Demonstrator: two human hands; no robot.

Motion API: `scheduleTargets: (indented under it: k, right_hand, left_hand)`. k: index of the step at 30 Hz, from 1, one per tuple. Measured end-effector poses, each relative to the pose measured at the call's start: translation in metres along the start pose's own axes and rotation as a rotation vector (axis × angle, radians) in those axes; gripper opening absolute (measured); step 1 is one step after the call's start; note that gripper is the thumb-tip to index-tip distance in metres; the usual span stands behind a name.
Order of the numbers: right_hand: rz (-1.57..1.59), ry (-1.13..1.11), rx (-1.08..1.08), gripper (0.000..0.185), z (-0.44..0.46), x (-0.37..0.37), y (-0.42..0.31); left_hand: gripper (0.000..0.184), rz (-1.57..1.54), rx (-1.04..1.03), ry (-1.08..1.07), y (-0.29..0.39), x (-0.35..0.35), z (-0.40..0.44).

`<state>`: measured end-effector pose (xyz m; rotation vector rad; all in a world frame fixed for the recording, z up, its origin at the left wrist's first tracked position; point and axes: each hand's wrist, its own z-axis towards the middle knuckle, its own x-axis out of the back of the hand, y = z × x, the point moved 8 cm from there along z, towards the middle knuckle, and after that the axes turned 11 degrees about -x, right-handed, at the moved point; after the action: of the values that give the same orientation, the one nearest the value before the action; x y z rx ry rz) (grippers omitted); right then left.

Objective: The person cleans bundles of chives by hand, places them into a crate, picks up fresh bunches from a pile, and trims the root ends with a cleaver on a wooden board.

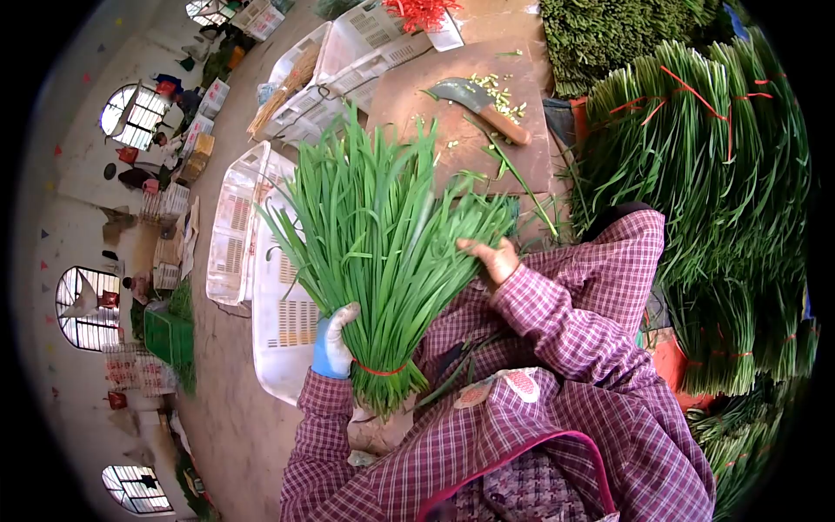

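Observation:
A large bunch of long green leaves [374,235] fans out in front of me, bound near its lower end by a red band [378,371]. My left hand [337,341], in a white and blue glove, grips the bunch on its left side just above the band, thumb up. On the right side of the bunch is my right hand [493,259], bare, with its fingers at the outer leaves; those leaves are blurred and partly hide the fingertips. Beyond the bunch, a curved knife [478,106] with a wooden handle lies on a brown board [409,91] among small green cuttings.
White plastic crates [287,335] stand left of the bunch and beyond it. Banded green bunches [696,130] are stacked along the right. Red strips [419,12] lie at the top. A green crate [167,337] and windows are far left. My crossed legs are below the board.

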<state>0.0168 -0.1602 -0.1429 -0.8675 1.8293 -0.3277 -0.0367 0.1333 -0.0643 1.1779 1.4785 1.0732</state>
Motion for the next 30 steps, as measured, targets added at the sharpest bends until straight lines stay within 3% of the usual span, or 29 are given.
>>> scheduleTargets:
  k: [1,3,5,7,9,12,15,20,22,25,30]
  right_hand:
    - [-0.002,0.033,0.091,0.06,-0.002,0.007,-0.018]
    - [-0.073,0.195,0.054,0.065,-0.004,0.027,-0.049]
    - [-0.035,0.206,0.328,0.061,-0.013,0.037,-0.091]
    - [-0.222,0.201,0.779,0.052,-0.054,0.005,-0.14]
    - [-0.76,0.25,1.055,0.024,-0.104,-0.046,-0.163]
    - [-1.172,-0.002,1.32,0.013,-0.126,-0.115,-0.137]
    - [-1.313,-0.098,1.381,0.019,-0.111,-0.14,-0.103]
    - [-1.436,-0.037,1.33,0.024,-0.093,-0.129,-0.091]
    - [-1.443,0.012,1.314,0.02,-0.088,-0.124,-0.092]
    - [-1.432,0.052,1.18,0.015,-0.081,-0.123,-0.094]
    - [-1.275,0.103,1.133,0.012,-0.086,-0.129,-0.112]
  left_hand:
    - [0.03,0.001,0.004,0.008,-0.004,0.003,-0.004]
    - [0.028,-0.113,0.022,0.042,-0.014,0.007,-0.008]
    - [0.037,-0.09,0.01,0.044,-0.014,0.001,-0.012]
    - [0.026,-0.129,0.023,0.031,-0.02,0.003,-0.012]
    - [0.027,-0.119,0.033,0.018,-0.026,0.007,-0.01]
    - [0.027,-0.09,0.014,-0.005,-0.032,0.011,-0.007]
    - [0.027,-0.06,-0.024,-0.008,-0.02,0.001,-0.011]
    - [0.028,-0.093,-0.01,-0.017,-0.003,-0.007,-0.009]
    - [0.05,-0.067,-0.014,-0.079,0.003,-0.009,-0.003]
    - [0.037,-0.147,0.012,-0.113,0.014,-0.025,-0.003]
    - [0.035,-0.163,0.049,-0.102,0.012,-0.025,-0.002]
